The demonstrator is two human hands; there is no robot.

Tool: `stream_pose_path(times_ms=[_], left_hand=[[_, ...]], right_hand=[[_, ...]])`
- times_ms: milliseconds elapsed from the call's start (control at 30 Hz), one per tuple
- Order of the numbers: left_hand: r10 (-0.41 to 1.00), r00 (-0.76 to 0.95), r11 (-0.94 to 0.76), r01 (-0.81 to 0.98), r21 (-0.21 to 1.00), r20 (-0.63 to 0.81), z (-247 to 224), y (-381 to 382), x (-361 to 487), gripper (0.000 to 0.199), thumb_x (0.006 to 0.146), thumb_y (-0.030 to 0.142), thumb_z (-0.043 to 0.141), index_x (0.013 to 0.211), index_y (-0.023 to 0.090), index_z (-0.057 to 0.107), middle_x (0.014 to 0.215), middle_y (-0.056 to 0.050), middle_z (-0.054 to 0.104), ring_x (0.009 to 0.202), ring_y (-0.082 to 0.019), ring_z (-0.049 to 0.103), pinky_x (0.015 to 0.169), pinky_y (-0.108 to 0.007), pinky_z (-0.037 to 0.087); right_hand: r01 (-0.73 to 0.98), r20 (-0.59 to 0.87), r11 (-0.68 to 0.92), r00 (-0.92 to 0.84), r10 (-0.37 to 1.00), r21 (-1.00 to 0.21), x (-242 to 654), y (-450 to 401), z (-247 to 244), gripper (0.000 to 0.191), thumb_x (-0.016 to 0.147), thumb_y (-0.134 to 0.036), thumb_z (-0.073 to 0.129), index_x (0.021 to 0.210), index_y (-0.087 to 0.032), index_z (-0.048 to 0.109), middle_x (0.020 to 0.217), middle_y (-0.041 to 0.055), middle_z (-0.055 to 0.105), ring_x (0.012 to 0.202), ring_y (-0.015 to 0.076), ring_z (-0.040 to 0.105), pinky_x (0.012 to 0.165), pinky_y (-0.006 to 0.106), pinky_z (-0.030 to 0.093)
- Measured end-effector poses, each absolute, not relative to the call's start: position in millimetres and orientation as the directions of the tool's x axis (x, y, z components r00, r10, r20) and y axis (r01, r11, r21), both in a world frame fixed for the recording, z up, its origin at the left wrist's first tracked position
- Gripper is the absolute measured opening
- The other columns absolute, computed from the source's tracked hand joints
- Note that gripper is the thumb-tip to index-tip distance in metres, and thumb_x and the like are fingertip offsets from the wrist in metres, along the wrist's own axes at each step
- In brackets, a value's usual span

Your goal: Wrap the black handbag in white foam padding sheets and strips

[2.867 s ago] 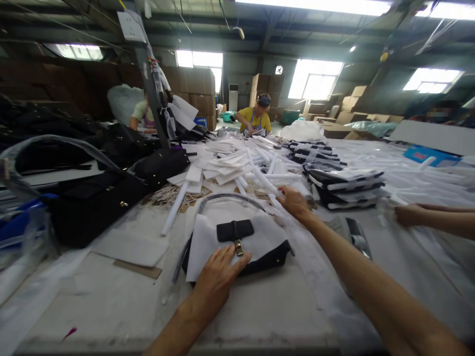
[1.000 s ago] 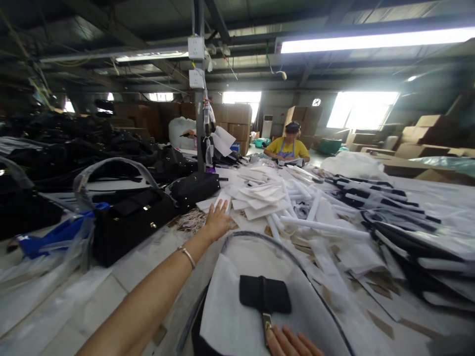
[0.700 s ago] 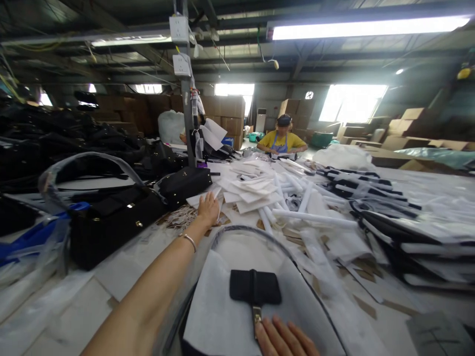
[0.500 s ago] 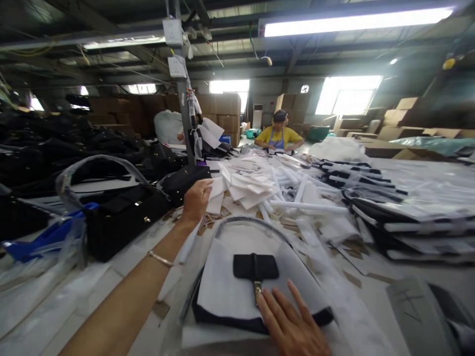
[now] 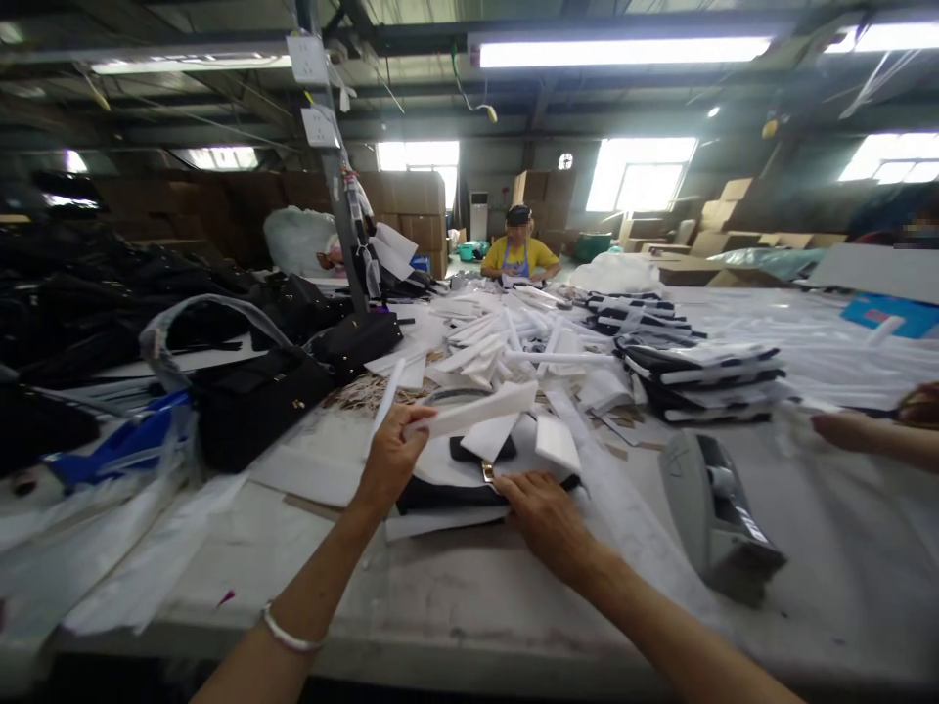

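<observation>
A black handbag (image 5: 447, 495) lies in front of me on the table, partly covered by white wrapping sheets. A white foam sheet (image 5: 488, 409) is pinched at its left end by my left hand (image 5: 396, 450); it reaches across above the bag. My right hand (image 5: 547, 513) has its fingers bent together on the bag's front strap, right beside the gold clasp (image 5: 488, 472). A small white piece (image 5: 493, 436) covers part of the strap, and another white pad (image 5: 558, 445) sits at the bag's right side. The bag's handle is mostly hidden behind the sheet.
Right of the bag stands a grey tape dispenser (image 5: 708, 518). Behind are a heap of white sheets (image 5: 476, 337) and a stack of wrapped black pieces (image 5: 704, 376). Black handbags (image 5: 249, 401) fill the left. A co-worker's hand (image 5: 851, 430) reaches in at right; another person (image 5: 517, 254) sits opposite.
My left hand has come back from the white heap with a foam sheet. My right hand has gone from lying flat to bent fingers at the clasp. The view has shifted right.
</observation>
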State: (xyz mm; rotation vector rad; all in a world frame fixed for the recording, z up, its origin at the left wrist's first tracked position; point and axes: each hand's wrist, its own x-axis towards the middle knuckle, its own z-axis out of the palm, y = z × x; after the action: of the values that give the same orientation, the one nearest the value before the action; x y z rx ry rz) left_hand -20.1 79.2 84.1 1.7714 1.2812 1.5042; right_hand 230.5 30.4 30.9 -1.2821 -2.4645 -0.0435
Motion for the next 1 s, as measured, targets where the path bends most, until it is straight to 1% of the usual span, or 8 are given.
stream_pose_path(times_ms=[133, 267, 433, 567, 667, 767, 867, 1000], left_hand=[[0.756, 0.388, -0.650, 0.543, 0.532, 0.528, 67, 67, -15, 0.036, 0.075, 0.001, 0.040, 0.090, 0.023, 0.065, 0.100, -0.004, 0.071, 0.119, -0.022, 0.061, 0.113, -0.048, 0.036], [0.794, 0.461, -0.604, 0.670, 0.431, 0.397, 58, 62, -25, 0.046, 0.069, -0.007, 0.036, 0.092, 0.023, 0.063, 0.106, -0.002, 0.073, 0.126, -0.019, 0.057, 0.118, -0.049, 0.030], [0.803, 0.490, -0.586, 0.541, 0.603, 0.340, 56, 68, -37, 0.035, 0.074, -0.003, 0.040, 0.086, 0.022, 0.061, 0.106, -0.003, 0.074, 0.126, -0.018, 0.057, 0.118, -0.045, 0.031], [0.830, 0.485, -0.513, 0.468, 0.719, 0.276, 61, 69, -41, 0.029, 0.077, 0.001, 0.041, 0.085, 0.021, 0.060, 0.105, -0.004, 0.074, 0.126, -0.018, 0.057, 0.114, -0.041, 0.037], [0.798, 0.571, -0.570, 0.610, 0.550, 0.194, 78, 60, -33, 0.042, 0.074, 0.000, 0.044, 0.102, 0.023, 0.065, 0.106, -0.001, 0.073, 0.116, -0.018, 0.062, 0.115, -0.042, 0.034], [0.770, 0.629, -0.633, 0.728, 0.263, 0.112, 98, 46, -11, 0.044, 0.078, 0.013, 0.060, 0.120, 0.023, 0.061, 0.109, -0.006, 0.069, 0.106, -0.025, 0.063, 0.101, -0.043, 0.047], [0.782, 0.619, -0.622, 0.782, 0.043, 0.064, 104, 41, 16, 0.034, 0.078, 0.026, 0.070, 0.110, 0.017, 0.065, 0.105, -0.012, 0.066, 0.101, -0.031, 0.063, 0.091, -0.046, 0.051], [0.791, 0.598, -0.606, 0.795, 0.026, 0.130, 83, 41, 35, 0.033, 0.076, 0.026, 0.075, 0.106, 0.015, 0.064, 0.122, -0.016, 0.063, 0.122, -0.034, 0.054, 0.105, -0.050, 0.042]], right_hand=[[0.796, 0.395, 0.569, -0.465, 0.793, -0.206, 232, 28, 31, 0.047, 0.073, 0.001, 0.068, 0.114, -0.020, 0.059, 0.124, 0.0087, 0.061, 0.110, 0.0243, 0.061, 0.097, 0.039, 0.052], [0.803, 0.498, 0.534, -0.361, 0.789, -0.263, 233, 26, 27, 0.061, 0.071, -0.001, 0.071, 0.124, -0.022, 0.050, 0.135, 0.0117, 0.052, 0.127, 0.0281, 0.053, 0.105, 0.046, 0.049], [0.838, 0.483, 0.520, -0.390, 0.784, -0.167, 229, 27, 30, 0.098, 0.066, 0.000, 0.074, 0.150, -0.020, 0.029, 0.160, 0.0177, 0.023, 0.148, 0.0345, 0.022, 0.114, 0.052, 0.038], [0.858, 0.331, 0.495, -0.431, 0.840, -0.140, 225, 32, 37, 0.088, 0.066, 0.000, 0.075, 0.145, -0.016, 0.041, 0.156, 0.0179, 0.035, 0.147, 0.0371, 0.024, 0.115, 0.050, 0.038], [0.853, 0.265, 0.502, -0.456, 0.850, -0.141, 223, 34, 36, 0.075, 0.071, -0.001, 0.072, 0.140, -0.016, 0.049, 0.146, 0.0149, 0.050, 0.143, 0.0363, 0.034, 0.111, 0.047, 0.044], [0.857, 0.283, 0.497, -0.448, 0.848, -0.135, 222, 32, 31, 0.068, 0.073, 0.000, 0.069, 0.137, -0.015, 0.052, 0.142, 0.0133, 0.055, 0.141, 0.0359, 0.038, 0.108, 0.047, 0.046], [0.864, 0.318, 0.488, -0.431, 0.845, -0.126, 222, 30, 29, 0.063, 0.076, -0.002, 0.068, 0.135, -0.018, 0.055, 0.139, 0.0128, 0.058, 0.139, 0.0371, 0.040, 0.111, 0.057, 0.039], [0.863, 0.389, 0.491, -0.414, 0.823, -0.118, 226, 29, 32, 0.054, 0.078, -0.008, 0.069, 0.129, -0.026, 0.060, 0.131, 0.0085, 0.064, 0.136, 0.0368, 0.044, 0.115, 0.072, 0.014]])
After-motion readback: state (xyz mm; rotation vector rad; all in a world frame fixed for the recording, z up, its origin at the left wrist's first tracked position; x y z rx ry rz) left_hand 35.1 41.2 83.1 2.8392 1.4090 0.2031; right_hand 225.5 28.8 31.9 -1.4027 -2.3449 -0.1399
